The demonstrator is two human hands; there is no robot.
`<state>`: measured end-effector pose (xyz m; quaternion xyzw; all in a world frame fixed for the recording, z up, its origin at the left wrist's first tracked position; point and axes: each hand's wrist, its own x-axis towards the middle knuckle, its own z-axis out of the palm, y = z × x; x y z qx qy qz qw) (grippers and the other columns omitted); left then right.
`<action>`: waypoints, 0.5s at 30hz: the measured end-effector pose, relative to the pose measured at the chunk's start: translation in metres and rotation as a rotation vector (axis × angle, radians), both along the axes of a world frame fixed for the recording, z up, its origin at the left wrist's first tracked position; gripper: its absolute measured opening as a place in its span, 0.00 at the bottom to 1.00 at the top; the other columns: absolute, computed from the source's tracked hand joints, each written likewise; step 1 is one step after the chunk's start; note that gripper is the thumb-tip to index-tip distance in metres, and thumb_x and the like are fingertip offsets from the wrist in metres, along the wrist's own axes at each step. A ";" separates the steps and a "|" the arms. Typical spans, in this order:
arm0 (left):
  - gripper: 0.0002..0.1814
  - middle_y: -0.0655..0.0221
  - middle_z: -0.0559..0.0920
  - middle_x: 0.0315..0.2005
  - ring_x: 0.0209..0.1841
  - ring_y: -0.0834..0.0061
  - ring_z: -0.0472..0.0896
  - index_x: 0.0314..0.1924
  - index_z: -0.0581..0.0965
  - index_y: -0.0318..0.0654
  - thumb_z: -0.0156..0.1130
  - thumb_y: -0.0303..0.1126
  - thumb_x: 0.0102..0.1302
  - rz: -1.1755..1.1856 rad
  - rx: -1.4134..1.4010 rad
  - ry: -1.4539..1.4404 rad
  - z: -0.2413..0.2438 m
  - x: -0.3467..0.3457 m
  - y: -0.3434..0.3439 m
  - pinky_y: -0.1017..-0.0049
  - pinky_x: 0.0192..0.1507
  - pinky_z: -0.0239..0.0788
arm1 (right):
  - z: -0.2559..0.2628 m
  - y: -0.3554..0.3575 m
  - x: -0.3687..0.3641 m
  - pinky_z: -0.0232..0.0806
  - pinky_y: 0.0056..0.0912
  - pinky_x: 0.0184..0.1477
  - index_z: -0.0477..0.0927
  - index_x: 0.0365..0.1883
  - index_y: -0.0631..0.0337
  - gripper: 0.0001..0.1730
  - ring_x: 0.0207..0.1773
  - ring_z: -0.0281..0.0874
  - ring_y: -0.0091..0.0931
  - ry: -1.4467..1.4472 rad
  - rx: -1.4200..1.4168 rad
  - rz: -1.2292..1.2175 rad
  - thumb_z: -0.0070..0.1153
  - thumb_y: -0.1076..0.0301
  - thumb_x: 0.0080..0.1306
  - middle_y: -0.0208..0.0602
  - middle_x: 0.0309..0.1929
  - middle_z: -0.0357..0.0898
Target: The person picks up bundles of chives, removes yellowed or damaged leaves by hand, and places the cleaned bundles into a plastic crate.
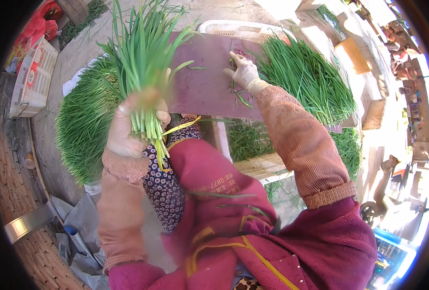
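Observation:
A bunch of green garlic chives (142,61) stands upright in my left hand (127,127), its pale cut ends pointing down towards me. A blurred patch hides part of the grip. My right hand (244,72), in a pale glove, is spread over the purple-brown board (200,87), where loose green scraps (244,100) lie under and near it. Just right of that hand a large pile of chives (305,76) rests on the board's right side. Another big heap of chives (87,123) lies at the left, behind my left hand.
Beneath the board a plastic crate (261,163) holds loose leaves. A white basket rim (236,24) shows behind the board. Further left stands a white plastic crate (37,79) near red bags (48,21). Grey sheeting (82,224) lies at lower left.

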<state>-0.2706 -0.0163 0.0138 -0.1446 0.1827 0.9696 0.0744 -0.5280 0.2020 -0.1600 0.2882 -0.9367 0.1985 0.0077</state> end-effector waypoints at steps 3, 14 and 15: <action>0.21 0.70 0.80 0.31 0.29 0.75 0.78 0.54 0.74 0.35 0.63 0.34 0.63 -0.018 -0.031 -0.001 -0.018 0.004 -0.015 0.72 0.33 0.77 | 0.000 0.027 0.051 0.59 0.47 0.65 0.68 0.65 0.50 0.37 0.65 0.65 0.44 0.077 0.020 0.347 0.64 0.54 0.58 0.48 0.65 0.67; 0.36 0.74 0.66 0.68 0.36 0.78 0.76 0.70 0.59 0.42 0.58 0.23 0.62 0.078 0.054 0.002 -0.021 0.011 -0.032 0.72 0.40 0.71 | 0.081 0.095 0.143 0.60 0.47 0.61 0.79 0.54 0.49 0.21 0.48 0.78 0.40 -0.061 0.016 0.417 0.59 0.58 0.62 0.45 0.50 0.80; 0.36 0.74 0.66 0.68 0.36 0.78 0.76 0.70 0.60 0.42 0.58 0.22 0.62 0.081 0.057 0.046 -0.018 0.008 -0.032 0.72 0.40 0.71 | 0.082 0.078 0.133 0.60 0.47 0.62 0.77 0.56 0.50 0.24 0.51 0.77 0.41 -0.048 -0.065 0.399 0.60 0.58 0.61 0.47 0.52 0.78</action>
